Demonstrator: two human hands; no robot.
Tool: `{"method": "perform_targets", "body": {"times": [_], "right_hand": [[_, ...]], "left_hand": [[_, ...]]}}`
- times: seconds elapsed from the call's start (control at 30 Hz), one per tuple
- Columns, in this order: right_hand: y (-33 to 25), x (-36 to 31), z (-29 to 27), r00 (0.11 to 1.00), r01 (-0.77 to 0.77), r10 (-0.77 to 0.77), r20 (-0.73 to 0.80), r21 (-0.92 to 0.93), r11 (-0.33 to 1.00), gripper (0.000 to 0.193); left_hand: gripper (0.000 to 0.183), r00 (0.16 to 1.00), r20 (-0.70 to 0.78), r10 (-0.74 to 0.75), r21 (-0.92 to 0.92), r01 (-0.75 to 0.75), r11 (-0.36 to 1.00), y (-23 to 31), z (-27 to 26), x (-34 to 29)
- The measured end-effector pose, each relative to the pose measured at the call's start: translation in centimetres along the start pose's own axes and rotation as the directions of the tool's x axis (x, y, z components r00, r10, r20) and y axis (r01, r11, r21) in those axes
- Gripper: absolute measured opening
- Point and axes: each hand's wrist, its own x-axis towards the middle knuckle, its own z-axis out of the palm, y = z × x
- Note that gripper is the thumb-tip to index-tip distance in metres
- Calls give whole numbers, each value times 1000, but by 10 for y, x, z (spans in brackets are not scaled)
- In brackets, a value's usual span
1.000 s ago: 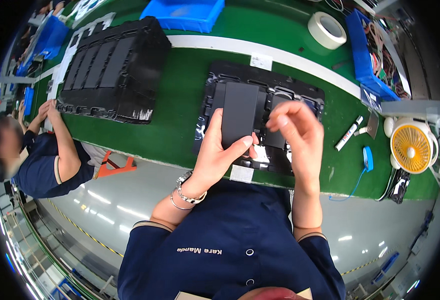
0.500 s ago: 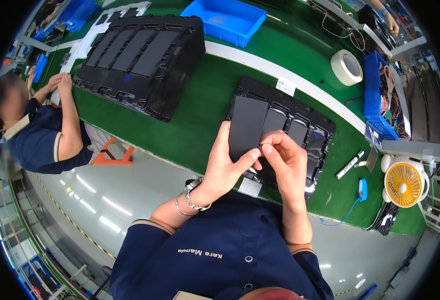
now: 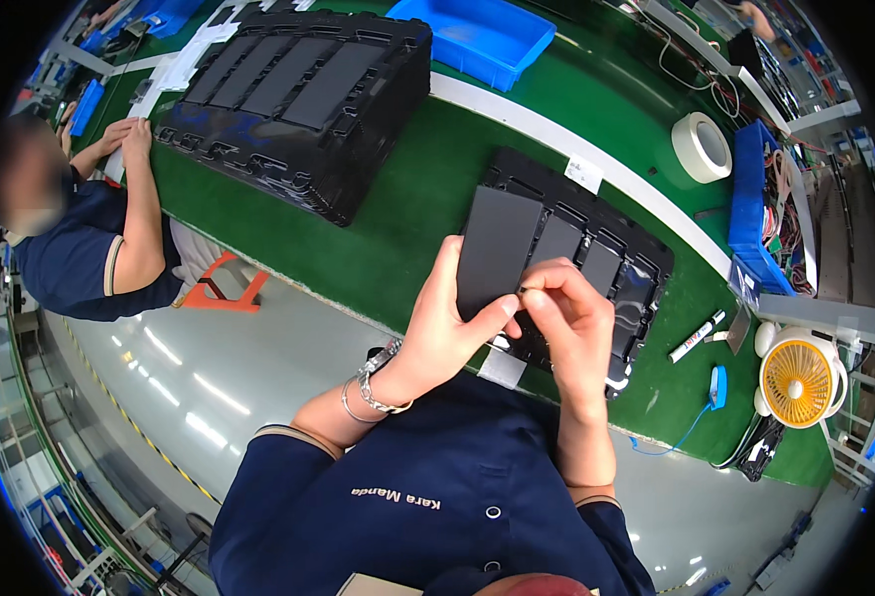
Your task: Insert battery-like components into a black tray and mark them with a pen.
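My left hand (image 3: 444,326) is closed round a flat, black rectangular block (image 3: 499,248), its thumb lying along the lower edge. At the block's lower right corner, the thumb and forefinger of my right hand (image 3: 574,320) are pinched together; whatever sits between them is too small to make out. Beneath both hands lies a black moulded tray (image 3: 651,268) with similar dark blocks in its slots. My left hand and the held block cover part of it.
A tall stack of black trays (image 3: 378,119) stands to the left, a blue bin (image 3: 487,45) behind it. On the right are a tape roll (image 3: 701,147), a blue box of cables (image 3: 750,214), a marker (image 3: 698,336) and a small fan (image 3: 797,382). A co-worker (image 3: 89,238) sits at far left.
The view has shifted slightly, so the tray stack and bin appear a little further right and higher. Both hands keep nearly the same hold at the block's corner.
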Motion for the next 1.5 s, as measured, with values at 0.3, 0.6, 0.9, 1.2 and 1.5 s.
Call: {"method": "perform_targets", "body": {"times": [0.3,0.6,0.9,1.2,1.5], "right_hand": [[3,13,-15,993,65,-75,-86,-117,991,14],[1,15,-16,968,106,-184,-173,-383,918,17],[-19,-8,-24,987,-53,13,-158,-253,966,33],[-6,-30,-138,827,-145,-199,-526,-542,828,22],[33,-24,-152,878,-73,-291,-380,-707,704,19]], "left_hand": [[34,561,801,-210,-567,823,34,-9,-9,-1],[34,489,855,-171,-508,857,-90,-13,-9,4],[30,938,198,-285,300,218,929,-1,10,-10],[42,928,140,344,943,-231,240,-12,-29,26],[36,961,109,255,977,-151,149,-30,-42,26]]}}
